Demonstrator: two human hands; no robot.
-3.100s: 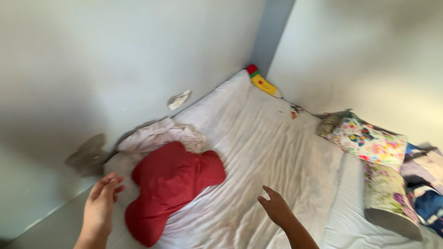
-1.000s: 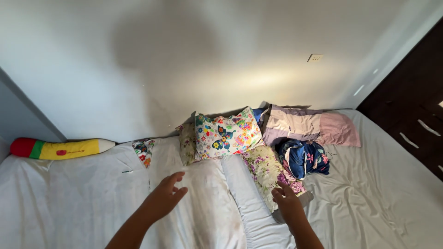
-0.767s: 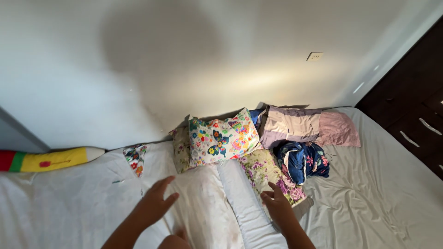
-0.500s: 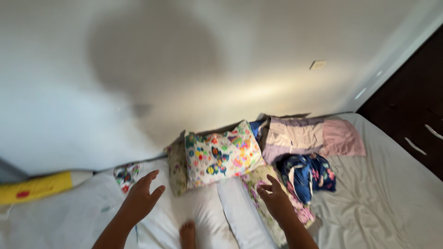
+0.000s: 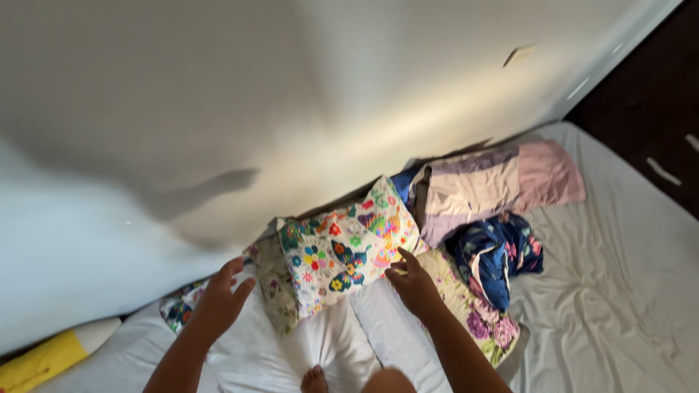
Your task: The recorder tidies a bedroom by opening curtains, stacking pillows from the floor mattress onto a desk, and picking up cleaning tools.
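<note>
Reaching toward the butterfly pillow point(image 5: 348, 244) with both hands open and empty.

Nearest, a bare foot point(image 5: 314, 379) rests on the white bed sheet point(image 5: 619, 291); the left hand point(image 5: 218, 302) and right hand point(image 5: 413, 285), fingers spread, now sit closer to the pillow than half a second ago, the right just touching its edge. Beyond lie a navy floral cloth point(image 5: 495, 251) and a pink patchwork pillow point(image 5: 495, 182) against the wall point(image 5: 291, 87).

The long yellow plush cushion point(image 5: 44, 360) is running off the left edge, far from the butterfly-print floral pillow point(image 5: 346, 247), which is hiding much of the beige flowered pillow point(image 5: 273, 280).
</note>
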